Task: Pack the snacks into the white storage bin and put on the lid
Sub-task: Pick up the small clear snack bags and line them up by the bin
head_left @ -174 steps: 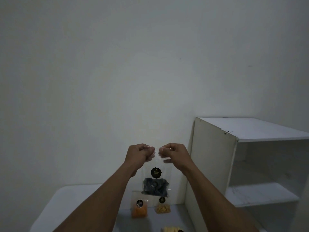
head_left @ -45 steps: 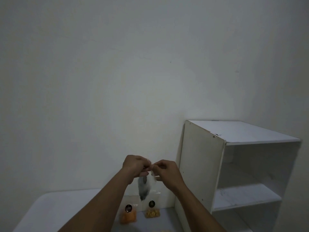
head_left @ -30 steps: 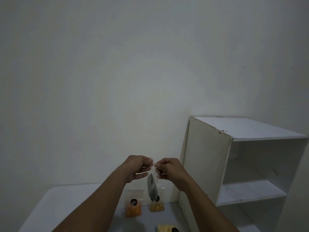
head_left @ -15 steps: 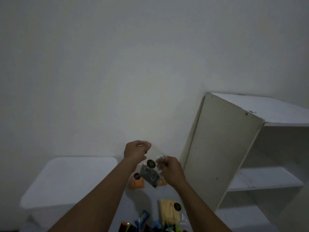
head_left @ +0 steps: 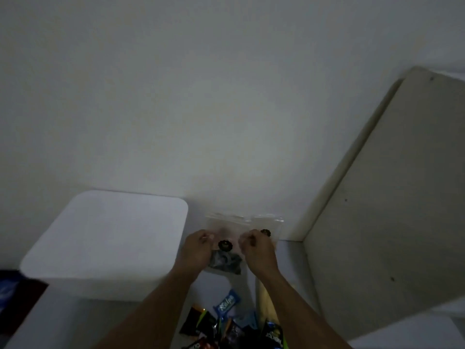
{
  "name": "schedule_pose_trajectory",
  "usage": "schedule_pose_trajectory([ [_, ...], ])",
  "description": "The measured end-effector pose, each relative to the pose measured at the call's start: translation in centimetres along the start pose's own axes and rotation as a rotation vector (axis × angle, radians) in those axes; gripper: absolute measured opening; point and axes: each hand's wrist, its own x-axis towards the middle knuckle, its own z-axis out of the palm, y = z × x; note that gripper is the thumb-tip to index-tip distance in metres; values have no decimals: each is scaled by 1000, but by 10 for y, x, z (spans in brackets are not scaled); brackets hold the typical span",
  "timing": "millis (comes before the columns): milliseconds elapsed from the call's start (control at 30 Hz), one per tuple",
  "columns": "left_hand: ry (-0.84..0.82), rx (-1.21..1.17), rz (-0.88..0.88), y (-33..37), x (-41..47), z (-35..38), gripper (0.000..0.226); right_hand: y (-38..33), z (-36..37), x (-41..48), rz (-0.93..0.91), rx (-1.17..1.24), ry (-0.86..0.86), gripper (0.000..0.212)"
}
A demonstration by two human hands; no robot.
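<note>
My left hand [head_left: 195, 253] and my right hand [head_left: 259, 251] each pinch a top corner of a clear snack bag [head_left: 225, 263] with dark pieces inside and a black round sticker. The bag hangs low between my hands, near the floor by the wall. The white storage bin [head_left: 105, 243] stands just left of my hands with its white lid on top. A pile of snack packets [head_left: 231, 326], among them a blue one, lies on the floor below my hands. Two other clear bags [head_left: 266, 224] lean on the wall behind my hands, mostly hidden.
A white shelf unit [head_left: 392, 202] stands on the right, its side panel close to my right arm. A long yellow snack pack [head_left: 265, 301] lies under my right forearm. Something dark blue [head_left: 10, 290] sits at the far left edge.
My view has tipped down toward the floor and the bin. Both hands have lowered the dark-piece bag from chest height to just above the floor, still pinching it.
</note>
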Motion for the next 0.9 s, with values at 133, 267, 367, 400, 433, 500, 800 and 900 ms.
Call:
schedule_pose_trajectory([
  [133,87,-106,-119,-26,17,20,16,25,13,18,19,-112,24,18],
  [267,165,-87,-197,-40,30,36,12,44,25,33,76,-158,10,21],
  [367,230,-38,-202,-41,38,46,14,52,31,43,113,-155,51,22],
  [400,241,-35,-204,-41,42,49,15,54,32,45,113,-159,72,22],
  [433,247,-40,-204,-41,44,51,15,55,33,47,112,-171,90,22],
  [500,256,-58,-203,-39,48,54,15,58,35,49,112,-185,110,22],
  [800,311,-98,-200,-43,57,53,16,56,40,53,89,-138,113,18],
  [900,268,-119,-170,-43,60,52,12,55,39,51,93,-139,98,24],
])
